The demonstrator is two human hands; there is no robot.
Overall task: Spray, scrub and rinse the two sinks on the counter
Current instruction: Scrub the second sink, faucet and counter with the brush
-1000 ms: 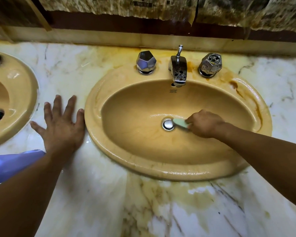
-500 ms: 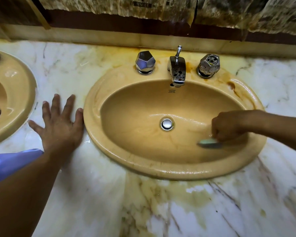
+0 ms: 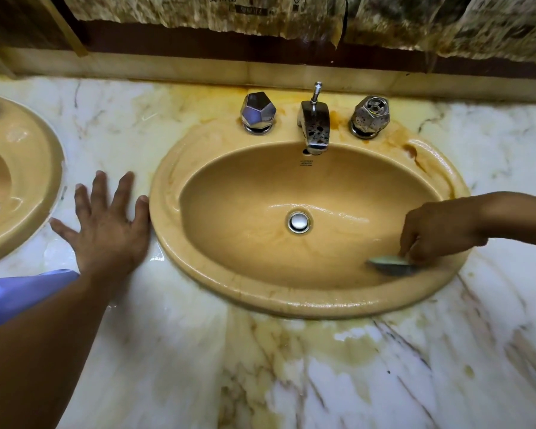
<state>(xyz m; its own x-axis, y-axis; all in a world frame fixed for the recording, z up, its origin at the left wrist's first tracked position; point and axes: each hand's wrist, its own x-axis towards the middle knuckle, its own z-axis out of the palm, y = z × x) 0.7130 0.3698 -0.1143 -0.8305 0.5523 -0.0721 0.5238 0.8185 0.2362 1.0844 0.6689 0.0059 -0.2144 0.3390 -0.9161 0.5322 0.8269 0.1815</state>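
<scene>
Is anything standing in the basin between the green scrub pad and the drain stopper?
Nothing visible does. The right hand grips the green scrub pad on the near-right wall of the sink. Only bare, wet basin lies from there to the drain stopper.

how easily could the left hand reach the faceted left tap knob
Probably easily: the left hand lies flat on the counter, holding nothing, and nothing stands between it and the faceted knob.

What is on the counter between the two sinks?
In the head view, the left hand rests flat, fingers spread, on the marble counter between the left sink and the right sink.
</scene>
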